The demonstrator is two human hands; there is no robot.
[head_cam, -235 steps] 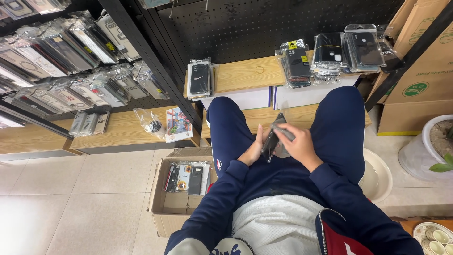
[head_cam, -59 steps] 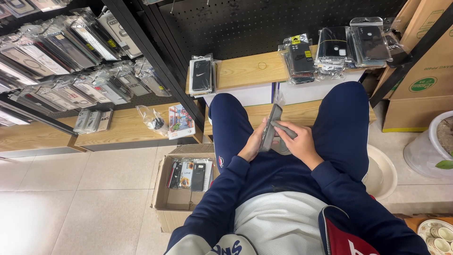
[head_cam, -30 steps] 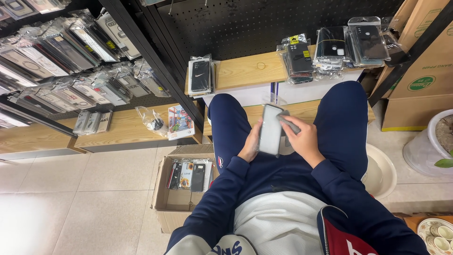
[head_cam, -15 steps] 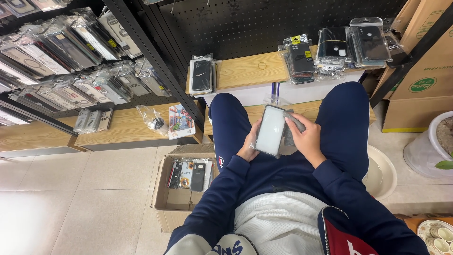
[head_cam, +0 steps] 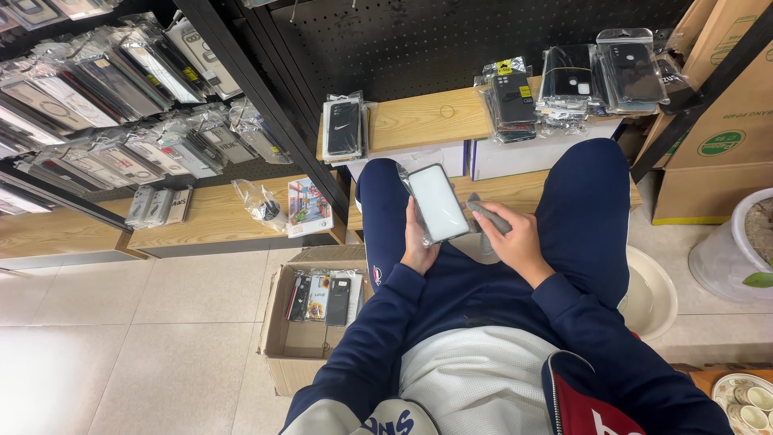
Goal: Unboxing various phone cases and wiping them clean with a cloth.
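Phone case [head_cam: 437, 202] upright in left hand [head_cam: 419, 246] grip, right hand [head_cam: 515, 242] beside it

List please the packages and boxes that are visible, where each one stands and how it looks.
White flat package: left hand holds it above the lap; rectangular, dark rim.
Grey strip: in the right hand.
Packaged phone cases: wooden shelf, clear bags, dark.
Open cardboard box: floor, brown, cases inside.
Large cardboard box: right, brown, green round mark.
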